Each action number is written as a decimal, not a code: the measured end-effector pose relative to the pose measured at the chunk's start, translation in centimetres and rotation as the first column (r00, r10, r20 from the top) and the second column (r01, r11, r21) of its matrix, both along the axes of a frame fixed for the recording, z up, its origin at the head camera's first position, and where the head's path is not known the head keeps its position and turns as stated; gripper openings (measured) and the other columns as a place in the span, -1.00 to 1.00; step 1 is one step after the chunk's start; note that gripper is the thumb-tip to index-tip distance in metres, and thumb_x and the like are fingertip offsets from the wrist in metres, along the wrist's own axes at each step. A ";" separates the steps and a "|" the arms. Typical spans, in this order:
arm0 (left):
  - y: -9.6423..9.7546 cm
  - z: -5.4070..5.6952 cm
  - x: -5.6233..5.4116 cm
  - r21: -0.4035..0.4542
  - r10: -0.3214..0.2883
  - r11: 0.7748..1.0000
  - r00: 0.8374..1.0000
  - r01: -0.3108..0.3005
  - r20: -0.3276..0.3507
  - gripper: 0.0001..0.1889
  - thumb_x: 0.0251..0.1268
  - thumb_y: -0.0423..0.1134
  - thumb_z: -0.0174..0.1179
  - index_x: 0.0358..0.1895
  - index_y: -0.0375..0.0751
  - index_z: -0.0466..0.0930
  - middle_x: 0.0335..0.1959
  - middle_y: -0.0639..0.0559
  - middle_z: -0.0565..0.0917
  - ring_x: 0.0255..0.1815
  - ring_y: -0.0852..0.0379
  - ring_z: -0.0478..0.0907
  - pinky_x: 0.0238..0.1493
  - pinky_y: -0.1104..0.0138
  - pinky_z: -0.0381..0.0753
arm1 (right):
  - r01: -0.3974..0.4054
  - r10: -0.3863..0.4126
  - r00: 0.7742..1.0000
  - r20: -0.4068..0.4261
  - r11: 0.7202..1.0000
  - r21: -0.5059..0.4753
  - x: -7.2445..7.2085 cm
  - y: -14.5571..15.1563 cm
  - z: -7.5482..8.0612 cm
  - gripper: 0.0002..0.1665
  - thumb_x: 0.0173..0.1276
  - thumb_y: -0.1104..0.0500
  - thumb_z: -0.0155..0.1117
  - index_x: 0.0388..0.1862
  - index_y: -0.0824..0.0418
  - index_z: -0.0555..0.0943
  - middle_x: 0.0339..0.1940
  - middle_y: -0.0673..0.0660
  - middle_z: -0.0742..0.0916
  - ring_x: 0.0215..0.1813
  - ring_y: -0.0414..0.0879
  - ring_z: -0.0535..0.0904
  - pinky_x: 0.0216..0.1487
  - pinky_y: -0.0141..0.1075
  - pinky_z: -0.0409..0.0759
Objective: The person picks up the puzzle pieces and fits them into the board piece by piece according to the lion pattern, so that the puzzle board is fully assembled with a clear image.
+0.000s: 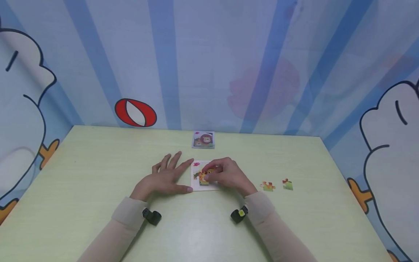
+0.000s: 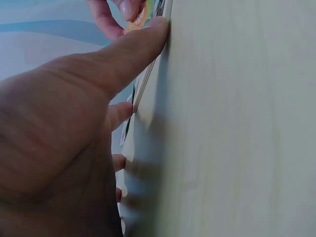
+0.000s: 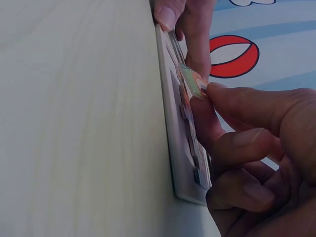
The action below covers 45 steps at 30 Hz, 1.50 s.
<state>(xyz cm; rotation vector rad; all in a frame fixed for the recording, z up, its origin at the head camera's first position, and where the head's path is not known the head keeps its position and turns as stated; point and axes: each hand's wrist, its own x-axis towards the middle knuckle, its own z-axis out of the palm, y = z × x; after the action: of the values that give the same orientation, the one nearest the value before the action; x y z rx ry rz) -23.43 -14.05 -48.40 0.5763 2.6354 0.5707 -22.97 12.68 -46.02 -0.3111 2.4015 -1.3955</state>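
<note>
A white puzzle board (image 1: 213, 187) with a raised frame lies on the table in front of me. My right hand (image 1: 226, 174) pinches a jigsaw puzzle piece (image 3: 193, 80) between thumb and index finger, tilted over the board. Other pieces lie inside the frame beneath the right fingers, partly hidden by them. My left hand (image 1: 166, 178) is spread flat at the board's left side, its thumb at the lower left corner and its index fingertip at the upper left corner.
Two loose puzzle pieces, one orange and green (image 1: 268, 186) and one red and green (image 1: 287, 184), lie on the table to the right. Near the back edge is a lion picture card (image 1: 203, 139). A printed curtain (image 1: 209, 65) hangs behind the table (image 1: 98, 163).
</note>
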 end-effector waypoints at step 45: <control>0.0 0.0 0.0 -0.002 0.005 1.000 1.000 -0.005 -0.011 0.08 0.27 0.35 0.37 0.78 0.35 -0.04 0.85 -0.10 -0.33 0.81 -0.40 -0.42 0.62 -0.49 -0.14 | -0.050 0.075 0.991 -0.110 0.975 0.217 0.1 -2.7 -0.3 -0.83 0.31 0.20 0.58 -0.15 0.06 0.77 -0.49 -0.01 0.61 -0.45 -0.16 0.44 -0.40 -0.33 0.36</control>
<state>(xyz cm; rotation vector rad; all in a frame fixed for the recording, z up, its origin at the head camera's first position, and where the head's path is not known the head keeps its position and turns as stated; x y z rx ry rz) -23.38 -14.02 -48.35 0.5748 2.6484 0.5678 -22.88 9.95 -46.32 -0.4193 2.5849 -1.1074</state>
